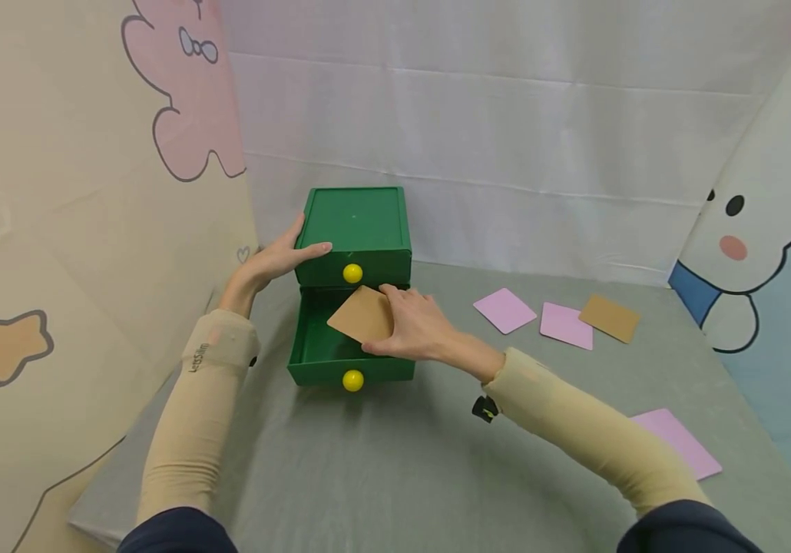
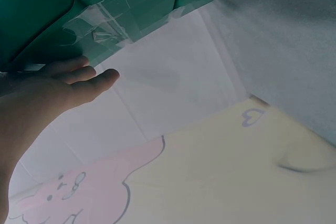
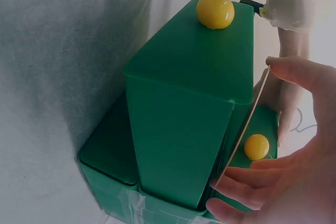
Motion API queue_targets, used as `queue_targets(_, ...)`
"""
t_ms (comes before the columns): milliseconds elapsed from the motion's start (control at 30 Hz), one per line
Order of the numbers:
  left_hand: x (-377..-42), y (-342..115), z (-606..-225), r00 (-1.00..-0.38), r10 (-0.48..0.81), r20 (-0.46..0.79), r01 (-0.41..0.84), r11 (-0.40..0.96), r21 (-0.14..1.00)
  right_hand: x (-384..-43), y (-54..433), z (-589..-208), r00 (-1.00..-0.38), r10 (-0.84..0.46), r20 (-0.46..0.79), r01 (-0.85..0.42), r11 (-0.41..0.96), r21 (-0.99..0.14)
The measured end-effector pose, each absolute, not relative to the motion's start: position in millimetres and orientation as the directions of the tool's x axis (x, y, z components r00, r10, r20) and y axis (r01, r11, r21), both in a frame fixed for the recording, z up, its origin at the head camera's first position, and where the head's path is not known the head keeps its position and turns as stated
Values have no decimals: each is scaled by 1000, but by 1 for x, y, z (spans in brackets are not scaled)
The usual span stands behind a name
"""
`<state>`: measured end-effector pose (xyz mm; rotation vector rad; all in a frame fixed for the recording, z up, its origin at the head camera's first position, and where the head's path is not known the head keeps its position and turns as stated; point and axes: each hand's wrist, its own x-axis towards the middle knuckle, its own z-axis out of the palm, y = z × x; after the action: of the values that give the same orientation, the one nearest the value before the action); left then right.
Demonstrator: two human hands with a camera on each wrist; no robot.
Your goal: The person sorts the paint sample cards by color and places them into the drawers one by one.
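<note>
A green two-drawer box (image 1: 357,219) with yellow knobs stands at the back of the table. Its lower drawer (image 1: 312,330) is pulled out, while the upper one stays in. Over that drawer my right hand (image 1: 419,326) holds a tan square card (image 1: 362,315) by its edges, between thumb and fingers. The right wrist view shows the card (image 3: 247,124) edge-on beside the drawer (image 3: 178,135). My left hand (image 1: 274,261) rests on the box's left side, thumb over the top front edge, fingers along the side. In the left wrist view its fingers (image 2: 97,85) lie straight against the green side.
Right of the box lie a pink card (image 1: 504,310), another pink card (image 1: 564,326) and a tan card (image 1: 610,318) overlapping it. A further pink card (image 1: 679,445) sits partly behind the right forearm. A white curtain (image 1: 492,153) hangs behind the grey tabletop (image 1: 382,476).
</note>
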<state>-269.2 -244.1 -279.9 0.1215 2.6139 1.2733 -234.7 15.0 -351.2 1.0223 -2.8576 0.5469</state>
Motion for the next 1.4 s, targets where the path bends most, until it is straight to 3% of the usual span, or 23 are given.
queue_targets(233, -270, -243, -281, -970, 176, -166, -23, 618, 786, -239, 12, -354, -769, -622, 150, -632, 705, -321)
queue_targets(400, -270, -243, -281, -970, 182, -163, -14, 623, 782, -232, 26, -356, -789, -579, 203, -611, 706, -359)
queue_targets(600, -275, -248, -285, -970, 179, -163, -18, 622, 783, -222, 80, -368, -811, -488, 323, -585, 675, -450)
queue_targets(733, -287, -257, -297, -973, 168, -156, -20, 616, 788, -220, 136, -385, -824, -431, 367, -563, 693, -450)
queue_targets(933, -296, -262, -307, -978, 161, -130, -1, 627, 779, -212, 226, -417, -866, -422, 270, -501, 735, -457)
queue_targets(1067, -295, -262, -305, -978, 165, -124, 10, 634, 774, -200, 266, -436, -874, -442, 202, -486, 776, -403)
queue_targets(1400, -295, -262, -307, -980, 162, -119, 11, 634, 773, -181, 297, -467, -912, -399, 92, -407, 864, -296)
